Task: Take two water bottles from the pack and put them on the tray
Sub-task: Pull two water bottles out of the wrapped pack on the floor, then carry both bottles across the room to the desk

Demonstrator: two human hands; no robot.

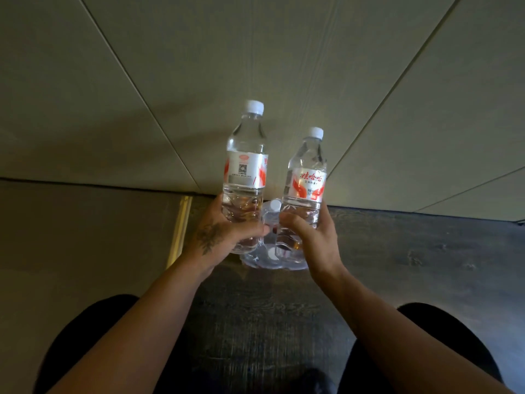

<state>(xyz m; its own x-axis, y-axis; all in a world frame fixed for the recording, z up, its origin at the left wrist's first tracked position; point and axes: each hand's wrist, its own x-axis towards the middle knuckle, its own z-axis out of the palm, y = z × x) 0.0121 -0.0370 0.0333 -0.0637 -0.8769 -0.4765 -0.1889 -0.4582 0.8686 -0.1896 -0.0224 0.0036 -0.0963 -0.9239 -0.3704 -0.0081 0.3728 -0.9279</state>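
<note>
The two water bottles are already out of the pack and up in the air: the left bottle (pixel 246 172) and the right bottle (pixel 305 189) stand side by side, close but seemingly not touching, each with its long axis near upright and its white cap on top, the left one held a little higher and both leaning slightly away from the person. The left hand (pixel 224 237) is wrapped around the lower body of the left bottle below its label, thumb across the front; the right hand (pixel 309 237) is clamped the same way on the lower part of the right bottle, so each hand is closed on its own bottle and the two hands are nearly together. Directly under and between them lies the pack (pixel 272 251), its clear wrap crumpled on the dark wooden floor (pixel 397 265) close to the foot of the pale wall (pixel 255 52), with at least one more capped bottle showing inside. Both forearms reach forward from the person's knees, roughly symmetrical, wrists bent slightly upward. The tray is nowhere in view, so which way the bottles must travel, and which hand is nearer to it, cannot be told; in my judgement the carry to the tray is what remains.
</note>
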